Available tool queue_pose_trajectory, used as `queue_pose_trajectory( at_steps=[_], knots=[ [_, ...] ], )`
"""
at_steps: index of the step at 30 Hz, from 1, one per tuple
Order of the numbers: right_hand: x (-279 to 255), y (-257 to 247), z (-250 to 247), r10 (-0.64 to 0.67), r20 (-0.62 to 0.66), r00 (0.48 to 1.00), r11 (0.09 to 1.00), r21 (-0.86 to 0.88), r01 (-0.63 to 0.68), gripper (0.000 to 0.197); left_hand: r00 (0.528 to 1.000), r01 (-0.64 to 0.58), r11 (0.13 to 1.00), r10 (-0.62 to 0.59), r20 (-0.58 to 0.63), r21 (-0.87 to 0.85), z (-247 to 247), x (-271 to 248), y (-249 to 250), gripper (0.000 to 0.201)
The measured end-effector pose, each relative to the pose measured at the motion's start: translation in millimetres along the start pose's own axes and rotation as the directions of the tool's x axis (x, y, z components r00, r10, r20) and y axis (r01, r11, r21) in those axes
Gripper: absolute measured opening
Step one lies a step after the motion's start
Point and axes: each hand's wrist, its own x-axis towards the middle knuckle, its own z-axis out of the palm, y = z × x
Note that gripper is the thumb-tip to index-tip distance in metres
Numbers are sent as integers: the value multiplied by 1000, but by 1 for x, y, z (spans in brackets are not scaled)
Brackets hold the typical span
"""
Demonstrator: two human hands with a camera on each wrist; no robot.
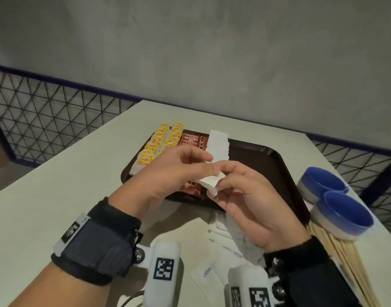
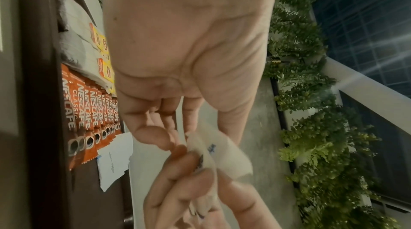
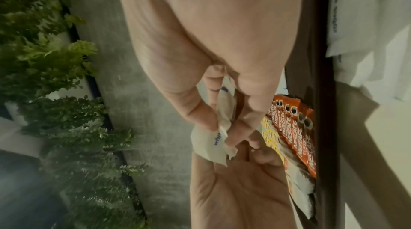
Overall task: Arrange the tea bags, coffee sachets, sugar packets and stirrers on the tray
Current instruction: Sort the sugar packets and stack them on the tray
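We've got a sugar packet pinched between both hands, left hand and right hand, above the tray. Only wrist views show its blue print.

Tray at table centre: tea bags along its left edge, coffee sachets beside them, sugar packets right of those. Bowls and stirrers off tray's right edge; loose packets at table's near edge

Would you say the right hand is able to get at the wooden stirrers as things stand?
Probably not yet: the right hand and left hand both pinch a sugar packet. The stirrers lie uncovered just beside its wrist.
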Motion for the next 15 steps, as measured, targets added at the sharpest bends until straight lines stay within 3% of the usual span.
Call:
queue_pose_trajectory(
  at_steps=[5,11,15],
  knots=[
    [-7,-2,-10,-127,-125,984,986,-127,111,62,997,-6,999,3,72,44,3,-1,-6,33],
    [-11,-2,-13,-200,-203,959,972,-167,167,41,998,-5,1000,6,55,-15,6,-1,-3,35],
    [-12,-2,-15,-226,-304,925,974,-93,207,23,999,1,997,2,32,-83,6,-2,-2,40]
  ],
)
